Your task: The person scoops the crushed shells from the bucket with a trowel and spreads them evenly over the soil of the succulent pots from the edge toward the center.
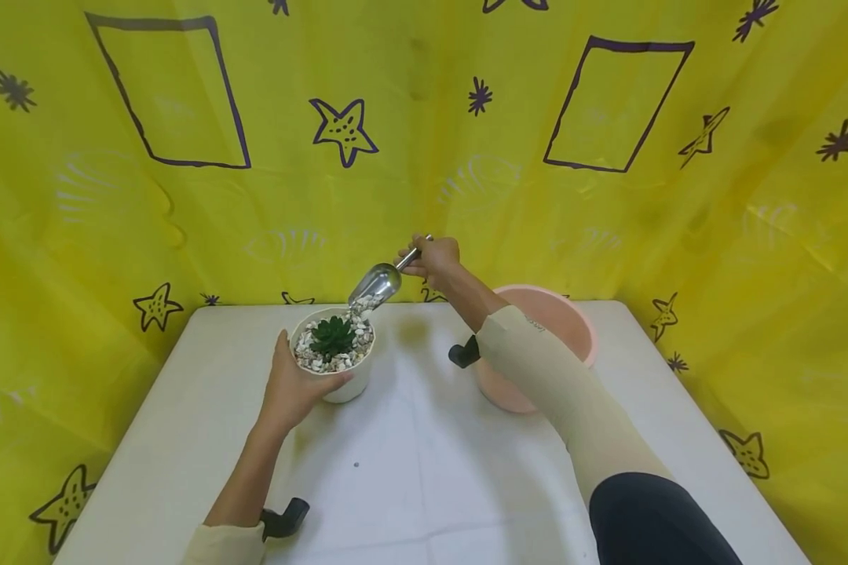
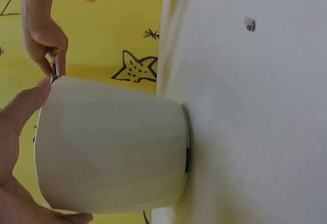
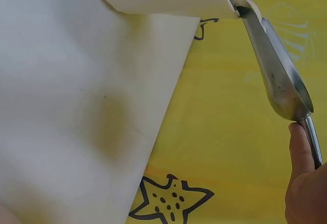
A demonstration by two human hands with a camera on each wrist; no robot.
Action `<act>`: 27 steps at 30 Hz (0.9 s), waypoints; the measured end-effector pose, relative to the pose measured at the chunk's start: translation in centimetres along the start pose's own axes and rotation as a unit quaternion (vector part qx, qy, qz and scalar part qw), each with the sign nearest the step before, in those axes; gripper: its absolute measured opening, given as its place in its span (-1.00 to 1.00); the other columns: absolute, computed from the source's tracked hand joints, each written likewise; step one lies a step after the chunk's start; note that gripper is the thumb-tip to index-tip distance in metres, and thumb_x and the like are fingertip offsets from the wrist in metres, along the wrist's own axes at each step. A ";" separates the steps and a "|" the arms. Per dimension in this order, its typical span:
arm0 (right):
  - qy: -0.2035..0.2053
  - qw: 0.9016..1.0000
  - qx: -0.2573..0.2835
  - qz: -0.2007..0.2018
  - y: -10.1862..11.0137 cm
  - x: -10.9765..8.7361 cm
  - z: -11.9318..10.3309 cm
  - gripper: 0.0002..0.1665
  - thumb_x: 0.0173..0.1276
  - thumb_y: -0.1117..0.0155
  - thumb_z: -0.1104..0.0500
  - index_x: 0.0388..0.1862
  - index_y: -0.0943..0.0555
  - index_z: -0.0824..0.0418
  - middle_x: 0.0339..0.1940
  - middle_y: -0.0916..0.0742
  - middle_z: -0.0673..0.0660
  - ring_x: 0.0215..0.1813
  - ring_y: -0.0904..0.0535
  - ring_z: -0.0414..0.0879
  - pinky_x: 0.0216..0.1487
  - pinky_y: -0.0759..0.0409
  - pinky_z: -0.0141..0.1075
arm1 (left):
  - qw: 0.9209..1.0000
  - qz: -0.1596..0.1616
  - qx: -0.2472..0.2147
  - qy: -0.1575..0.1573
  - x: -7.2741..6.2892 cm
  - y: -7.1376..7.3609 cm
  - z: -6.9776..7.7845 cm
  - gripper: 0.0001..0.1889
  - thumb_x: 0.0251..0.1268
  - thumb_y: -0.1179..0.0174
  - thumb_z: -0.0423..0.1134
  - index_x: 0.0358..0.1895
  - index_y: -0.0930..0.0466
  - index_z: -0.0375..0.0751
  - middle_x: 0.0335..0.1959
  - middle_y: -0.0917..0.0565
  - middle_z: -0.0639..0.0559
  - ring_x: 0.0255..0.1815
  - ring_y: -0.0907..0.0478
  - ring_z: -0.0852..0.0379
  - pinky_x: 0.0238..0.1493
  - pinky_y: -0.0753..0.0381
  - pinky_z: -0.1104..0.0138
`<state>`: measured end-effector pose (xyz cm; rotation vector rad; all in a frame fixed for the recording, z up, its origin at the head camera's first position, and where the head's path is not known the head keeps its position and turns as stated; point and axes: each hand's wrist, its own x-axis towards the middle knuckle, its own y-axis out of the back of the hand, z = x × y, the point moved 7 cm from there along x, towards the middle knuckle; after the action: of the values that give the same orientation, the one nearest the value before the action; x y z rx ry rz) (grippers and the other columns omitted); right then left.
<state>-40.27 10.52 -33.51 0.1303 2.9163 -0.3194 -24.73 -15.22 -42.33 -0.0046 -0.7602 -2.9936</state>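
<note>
A white plant pot (image 1: 346, 388) stands on the table, a dark green succulent (image 1: 333, 336) in its middle with pale pebbles (image 1: 309, 358) around it. My left hand (image 1: 293, 392) grips the pot from the left, thumb along the near rim; the left wrist view shows the pot's side (image 2: 115, 142) up close. Held by its handle in my right hand (image 1: 436, 259), a metal scoop (image 1: 383, 281) tilts down over the pot's far right rim. White pebbles lie at its mouth and run onto those in the pot. In the right wrist view the scoop's tip (image 3: 250, 17) overlaps the rim.
Right of the pot stands a pink tub (image 1: 512, 392), partly hidden behind my right forearm. One small pebble (image 1: 356, 464) lies on the white table (image 1: 410, 510) near the front. A yellow curtain (image 1: 410, 188) with star drawings hangs right behind the table's far edge.
</note>
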 end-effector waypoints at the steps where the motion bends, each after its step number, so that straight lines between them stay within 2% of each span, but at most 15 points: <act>1: 0.000 1.000 -0.001 0.000 0.0 0.0 0.0 -0.70 0.71 -0.09 0.21 0.07 -0.55 0.49 0.06 -0.76 0.43 0.07 -0.76 0.24 -0.15 -0.79 -0.21 | 1.000 0.006 0.001 0.006 -0.1 0.0 0.0 0.44 0.03 -0.66 -0.01 0.69 0.37 -0.36 0.65 0.02 -0.43 0.63 -0.02 -0.41 0.55 -0.14 -0.25; 6: 0.000 1.000 0.005 0.002 -0.1 -0.2 0.0 -0.68 0.70 -0.10 0.21 0.08 -0.55 0.51 0.08 -0.74 0.46 0.09 -0.75 0.26 -0.15 -0.79 -0.20 | 0.999 0.045 0.024 -0.003 -0.4 -0.1 0.6 0.38 -0.02 -0.69 0.03 0.64 0.18 -0.43 0.54 -0.12 -0.43 0.55 -0.16 -0.39 0.51 -0.26 -0.21; 9: 0.003 1.000 0.008 0.002 -0.2 -0.2 0.1 -0.67 0.70 -0.11 0.20 0.07 -0.55 0.51 0.09 -0.74 0.48 0.10 -0.74 0.28 -0.16 -0.79 -0.20 | 0.998 0.054 0.039 -0.014 -0.2 0.0 0.8 0.32 -0.01 -0.69 0.00 0.61 0.11 -0.48 0.48 -0.18 -0.45 0.51 -0.22 -0.40 0.49 -0.29 -0.22; 12: 0.004 1.000 0.009 0.002 -0.3 -0.1 0.2 -0.66 0.70 -0.11 0.19 0.08 -0.55 0.52 0.09 -0.74 0.48 0.10 -0.74 0.28 -0.16 -0.79 -0.20 | 0.998 0.045 0.032 -0.025 0.1 0.2 0.7 0.28 0.00 -0.69 -0.04 0.60 0.06 -0.48 0.47 -0.23 -0.45 0.50 -0.24 -0.40 0.48 -0.31 -0.23; 16: 0.003 1.000 0.012 0.005 -0.3 0.0 0.3 -0.65 0.70 -0.11 0.20 0.11 -0.55 0.54 0.08 -0.74 0.47 0.09 -0.74 0.27 -0.16 -0.79 -0.20 | 0.999 0.011 0.013 -0.035 0.6 0.4 0.5 0.25 0.03 -0.68 -0.08 0.63 0.04 -0.45 0.51 -0.25 -0.43 0.52 -0.24 -0.38 0.47 -0.31 -0.24; 22: 0.003 1.000 0.011 0.004 -0.3 0.1 0.4 -0.61 0.70 -0.11 0.20 0.20 -0.55 0.55 0.07 -0.75 0.46 0.08 -0.75 0.27 -0.15 -0.79 -0.19 | 0.999 -0.046 0.000 -0.019 0.8 0.3 0.1 0.32 0.13 -0.62 -0.09 0.70 0.26 -0.37 0.64 -0.06 -0.43 0.62 -0.07 -0.41 0.52 -0.18 -0.27; 24: 0.004 1.000 0.010 0.003 -0.4 0.1 0.4 -0.59 0.70 -0.11 0.19 0.21 -0.54 0.55 0.07 -0.75 0.46 0.08 -0.75 0.27 -0.15 -0.79 -0.19 | 0.999 -0.045 -0.005 -0.009 0.7 0.2 0.1 0.35 0.14 -0.61 -0.08 0.70 0.33 -0.35 0.66 0.00 -0.42 0.64 -0.02 -0.40 0.54 -0.14 -0.26; 27: 0.004 1.000 0.009 0.002 -0.5 0.1 0.4 -0.59 0.70 -0.11 0.18 0.20 -0.54 0.55 0.07 -0.75 0.46 0.08 -0.75 0.27 -0.16 -0.79 -0.20 | 1.000 -0.015 -0.005 0.003 0.2 -0.2 0.3 0.39 0.09 -0.64 -0.02 0.70 0.32 -0.34 0.64 -0.02 -0.41 0.63 -0.05 -0.39 0.53 -0.18 -0.25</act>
<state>-40.33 9.98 -33.77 0.1397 2.9206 -0.3456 -24.95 -14.96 -42.18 0.0151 -0.7506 -3.0255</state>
